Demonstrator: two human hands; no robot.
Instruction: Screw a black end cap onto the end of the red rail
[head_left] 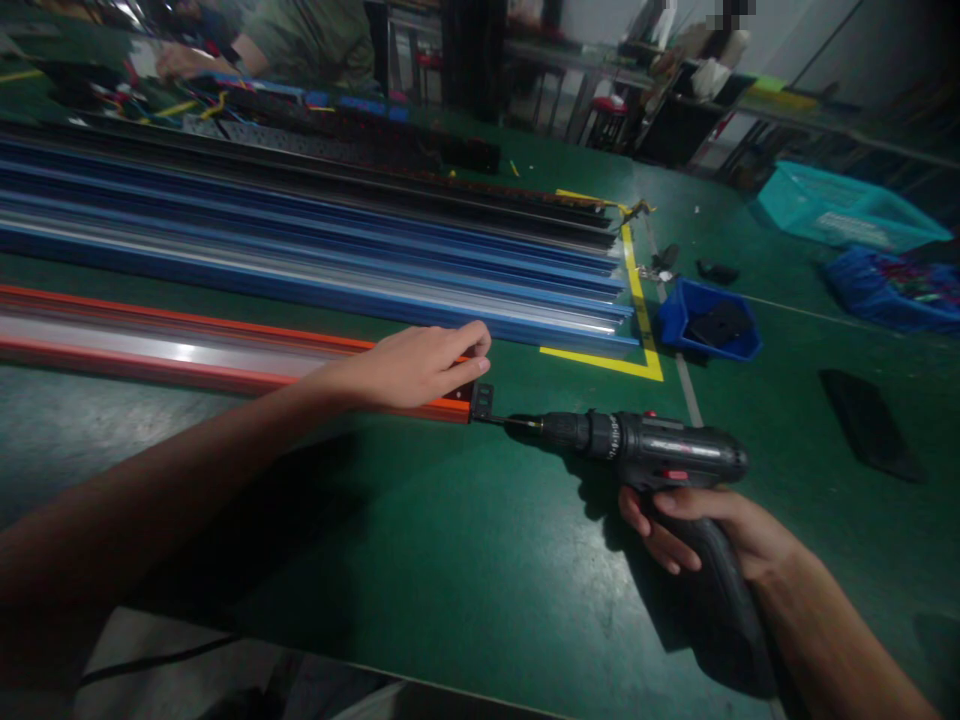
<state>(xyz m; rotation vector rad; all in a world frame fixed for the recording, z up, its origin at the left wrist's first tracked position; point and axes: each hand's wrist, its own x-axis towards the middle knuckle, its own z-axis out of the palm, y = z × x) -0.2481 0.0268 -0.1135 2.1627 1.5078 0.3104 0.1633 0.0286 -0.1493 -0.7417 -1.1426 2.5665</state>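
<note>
Our L hand (424,368) on top of orange rail (187,350), fingers bent nr its R end, pressed on it; our R hand (697,530) clamped round grip of black drill (645,445), bit at black end piece (482,401) on rail. Hands apart. Rail lies on green worktop (420,540), beside blue rails (337,270). Blue bin (709,320) beyond drill.
</note>
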